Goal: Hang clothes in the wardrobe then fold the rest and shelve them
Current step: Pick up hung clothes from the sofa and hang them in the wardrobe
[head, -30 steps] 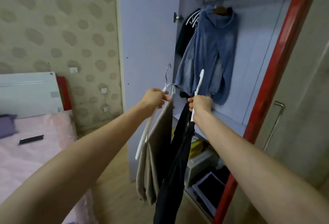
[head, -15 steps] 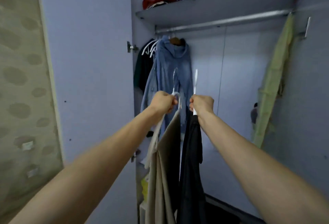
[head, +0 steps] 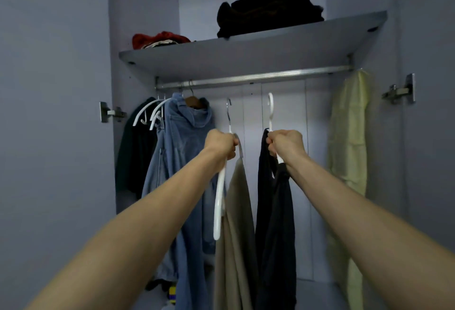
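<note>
Raised since half a second ago, both hangers now nearer the metal wardrobe rail (head: pixel 246 78), hooks below it, not yet on. Left hand (head: pixel 220 144) fisted round white plastic hanger (head: pixel 219 201) carrying beige trousers (head: pixel 236 235); right hand (head: pixel 286 143) fisted round second white hanger (head: pixel 270 110) with black trousers (head: pixel 275 223). Beside the left: hung blue denim hooded jacket (head: pixel 182 161). No readable writing.

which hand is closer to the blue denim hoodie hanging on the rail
Left. The left hand, gripping the beige garment's hanger, sits just right of the denim hoodie; the right hand is farther right, holding the black garment's hanger.
</note>
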The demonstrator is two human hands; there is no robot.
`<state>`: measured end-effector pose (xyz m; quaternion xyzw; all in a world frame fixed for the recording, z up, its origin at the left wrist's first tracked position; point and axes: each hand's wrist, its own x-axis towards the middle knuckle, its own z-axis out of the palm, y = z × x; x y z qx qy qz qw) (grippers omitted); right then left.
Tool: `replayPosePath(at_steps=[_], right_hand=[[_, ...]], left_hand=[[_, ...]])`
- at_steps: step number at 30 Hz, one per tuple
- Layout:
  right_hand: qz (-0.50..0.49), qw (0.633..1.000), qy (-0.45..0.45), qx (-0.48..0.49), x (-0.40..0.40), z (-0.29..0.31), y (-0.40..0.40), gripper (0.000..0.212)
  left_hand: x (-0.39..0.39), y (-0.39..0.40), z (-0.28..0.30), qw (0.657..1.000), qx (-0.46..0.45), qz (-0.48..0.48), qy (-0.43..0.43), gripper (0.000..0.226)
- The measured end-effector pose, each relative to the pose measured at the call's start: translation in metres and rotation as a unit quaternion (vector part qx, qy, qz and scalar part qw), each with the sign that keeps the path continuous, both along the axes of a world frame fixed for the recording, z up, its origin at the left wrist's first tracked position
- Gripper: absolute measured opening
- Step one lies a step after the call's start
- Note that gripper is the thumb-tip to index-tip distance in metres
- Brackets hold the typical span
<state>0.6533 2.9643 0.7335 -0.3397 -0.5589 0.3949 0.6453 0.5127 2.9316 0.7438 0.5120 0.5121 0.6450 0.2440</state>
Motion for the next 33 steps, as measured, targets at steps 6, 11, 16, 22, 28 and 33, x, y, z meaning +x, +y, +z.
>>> replayPosePath(at_steps=[6,11,16,22,28,33], right_hand=[[0.001,0.998,-0.029,0.047,-0.036,0.037,0.085,0.026],[-0.017,0.995,-0.043,0.086,-0.066,0.08,0.159,0.028],[-0.055,0.992,-0.059,0.102,-0.092,0.116,0.218,0.031],[-0.098,0.986,-0.066,0.114,-0.116,0.147,0.259,0.032],[-0.125,0.984,-0.07,0.105,-0.141,0.166,0.286,0.019],[-0.141,0.981,-0.098,0.088,-0.149,0.174,0.31,0.015]], left_hand=[[-0.038,0.086,0.049,1.0,0.02,0.02,-0.004,0.038],[-0.055,0.148,0.082,0.996,0.065,0.037,0.053,0.015],[-0.076,0.207,0.11,0.993,0.094,0.039,0.064,0.021],[-0.113,0.263,0.148,0.992,0.098,0.028,0.071,0.027],[-0.139,0.294,0.163,0.991,0.099,0.019,0.083,0.017],[-0.138,0.314,0.159,0.993,0.079,0.0,0.083,0.02]])
